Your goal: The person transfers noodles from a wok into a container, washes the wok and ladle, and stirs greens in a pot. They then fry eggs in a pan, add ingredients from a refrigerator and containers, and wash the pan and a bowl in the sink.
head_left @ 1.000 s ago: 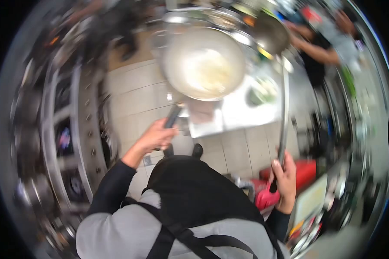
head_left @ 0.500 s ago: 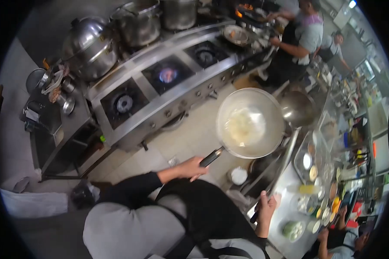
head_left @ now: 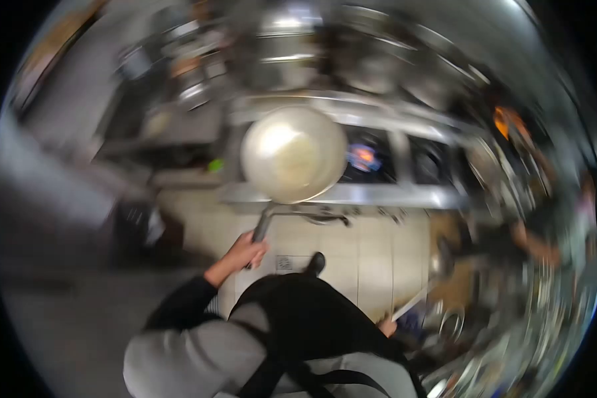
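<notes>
My left hand [head_left: 244,252] is closed round the dark handle of a pale, round frying pan [head_left: 255,156], held out in front of me over the left part of the stove. A little pale yellowish liquid seems to lie in the pan. Low on the right, my right hand [head_left: 388,327] is closed on the handle end of a long metal ladle [head_left: 410,305]. Its round bowl points away from me and is smeared by motion. My apron hides part of the right hand.
A burner [head_left: 363,157] is lit on the steel stove [head_left: 404,195], right of the pan. Large pots [head_left: 371,66] stand behind. At right, a co-worker's arm [head_left: 534,244] is blurred near an orange flame [head_left: 509,123]. Blurred kitchenware crowds the lower right.
My view has turned left towards the stove. The pan has swung from above the floor to over the stove's left part. The ladle has come round with me, away from the cluttered counter.
</notes>
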Demonstrator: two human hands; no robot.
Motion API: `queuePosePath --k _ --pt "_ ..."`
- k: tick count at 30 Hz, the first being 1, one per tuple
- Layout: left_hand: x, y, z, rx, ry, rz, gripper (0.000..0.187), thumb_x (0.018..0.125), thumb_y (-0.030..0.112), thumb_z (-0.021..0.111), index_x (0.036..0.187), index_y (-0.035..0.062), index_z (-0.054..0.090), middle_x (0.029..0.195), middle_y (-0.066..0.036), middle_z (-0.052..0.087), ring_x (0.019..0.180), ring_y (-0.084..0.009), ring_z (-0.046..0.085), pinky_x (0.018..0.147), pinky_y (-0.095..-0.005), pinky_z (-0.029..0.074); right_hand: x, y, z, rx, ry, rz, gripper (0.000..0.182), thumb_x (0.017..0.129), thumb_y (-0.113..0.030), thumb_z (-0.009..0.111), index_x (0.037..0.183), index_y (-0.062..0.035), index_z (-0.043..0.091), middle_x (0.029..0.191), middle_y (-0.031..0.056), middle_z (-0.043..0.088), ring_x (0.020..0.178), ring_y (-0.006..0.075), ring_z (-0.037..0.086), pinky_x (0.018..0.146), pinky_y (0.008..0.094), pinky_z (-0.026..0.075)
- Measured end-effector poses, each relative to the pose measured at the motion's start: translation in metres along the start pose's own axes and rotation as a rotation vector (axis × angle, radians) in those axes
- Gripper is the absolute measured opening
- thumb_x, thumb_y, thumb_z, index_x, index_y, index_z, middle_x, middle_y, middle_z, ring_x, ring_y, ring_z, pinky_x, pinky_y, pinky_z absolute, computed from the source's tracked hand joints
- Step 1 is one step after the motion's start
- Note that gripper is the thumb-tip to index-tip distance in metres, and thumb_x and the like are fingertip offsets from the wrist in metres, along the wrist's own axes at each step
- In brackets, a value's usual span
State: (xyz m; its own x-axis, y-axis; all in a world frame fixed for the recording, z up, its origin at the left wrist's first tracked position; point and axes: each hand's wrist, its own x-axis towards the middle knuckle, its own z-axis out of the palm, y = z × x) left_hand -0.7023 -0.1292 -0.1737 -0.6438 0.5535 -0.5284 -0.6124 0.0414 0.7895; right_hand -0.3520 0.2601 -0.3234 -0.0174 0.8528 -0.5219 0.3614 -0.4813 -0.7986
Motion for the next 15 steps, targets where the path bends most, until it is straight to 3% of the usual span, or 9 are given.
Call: queuePosePath --k 1,2,5,8,10,13,14,15 --pt "-0.01 0.019 -0.003 -0.052 0.068 0.052 0.014 0.089 0.006 0.057 0.097 0.007 0.045 0.058 -0.001 0.045 0.04 -0.0121 0.042 0.038 -0.0302 0.037 0.124 0.092 -0.016 -0.101 0.051 0.059 0.021 0.091 -0.021 0.061 0.08 -0.0048 0.056 0.054 0.0045 0.046 0.041 0.0216 0.046 0.039 0.0375 0.036" --pt "-0.012 0.027 -0.011 -0.091 0.141 0.077 0.014 0.089 0.008 0.058 0.097 0.007 0.046 0.059 0.0 0.045 0.04 -0.0113 0.041 0.039 -0.029 0.036 0.142 0.088 -0.007 -0.213 0.029 0.059 0.021 0.092 -0.022 0.061 0.08 -0.0051 0.055 0.054 0.0046 0.046 0.041 0.0218 0.046 0.039 0.0377 0.037" --pt "-0.015 0.062 -0.046 -0.206 0.295 0.138 0.016 0.088 0.009 0.059 0.097 0.0068 0.047 0.06 0.001 0.044 0.041 -0.0102 0.04 0.039 -0.0281 0.036 0.134 0.078 0.021 -0.468 -0.112 0.072 0.023 0.092 -0.023 0.059 0.078 -0.006 0.054 0.054 0.0049 0.046 0.042 0.0224 0.047 0.04 0.0382 0.037" --pt "-0.011 0.106 -0.089 -0.28 0.52 0.229 0.007 0.086 0.01 0.058 0.083 0.0074 0.053 0.058 0.003 0.043 0.045 -0.0094 0.04 0.042 -0.0267 0.033 0.124 0.073 0.045 -0.616 -0.243 0.074 0.025 0.093 -0.024 0.057 0.076 -0.0069 0.054 0.054 0.0052 0.046 0.043 0.023 0.047 0.041 0.0387 0.038" --pt "-0.011 0.143 -0.131 -0.132 0.714 0.268 0.016 0.087 0.011 0.057 0.072 0.0065 0.055 0.059 0.002 0.046 0.047 -0.0101 0.041 0.046 -0.0255 0.033 0.118 0.075 0.054 -0.662 -0.309 0.074 0.026 0.094 -0.025 0.056 0.075 -0.0075 0.053 0.054 0.0053 0.046 0.043 0.0234 0.048 0.041 0.0391 0.038" --pt "-0.003 0.203 -0.213 0.051 0.945 0.227 0.028 0.087 0.02 0.067 0.065 0.0109 0.052 0.056 0.001 0.05 0.046 -0.013 0.045 0.044 -0.0306 0.035 0.112 0.078 0.069 -0.642 -0.35 0.084 0.028 0.094 -0.026 0.054 0.073 -0.0084 0.052 0.054 0.0056 0.046 0.044 0.024 0.048 0.042 0.0396 0.039" --pt "0.009 0.206 -0.268 0.047 0.968 0.297 0.028 0.087 0.02 0.067 0.064 0.0112 0.051 0.056 0.0 0.049 0.046 -0.0146 0.045 0.043 -0.0328 0.033 0.112 0.079 0.07 -0.612 -0.348 0.094 0.028 0.095 -0.027 0.054 0.073 -0.0087 0.052 0.054 0.0057 0.046 0.044 0.0242 0.048 0.042 0.0398 0.039" --pt "0.015 0.21 -0.329 0.211 1.027 0.232 0.028 0.087 0.019 0.066 0.065 0.0111 0.051 0.056 0.0 0.049 0.047 -0.0151 0.045 0.043 -0.0345 0.033 0.11 0.084 0.071 -0.578 -0.353 0.096 0.029 0.095 -0.027 0.053 0.072 -0.009 0.052 0.054 0.0058 0.046 0.044 0.0244 0.048 0.043 0.0399 0.04"
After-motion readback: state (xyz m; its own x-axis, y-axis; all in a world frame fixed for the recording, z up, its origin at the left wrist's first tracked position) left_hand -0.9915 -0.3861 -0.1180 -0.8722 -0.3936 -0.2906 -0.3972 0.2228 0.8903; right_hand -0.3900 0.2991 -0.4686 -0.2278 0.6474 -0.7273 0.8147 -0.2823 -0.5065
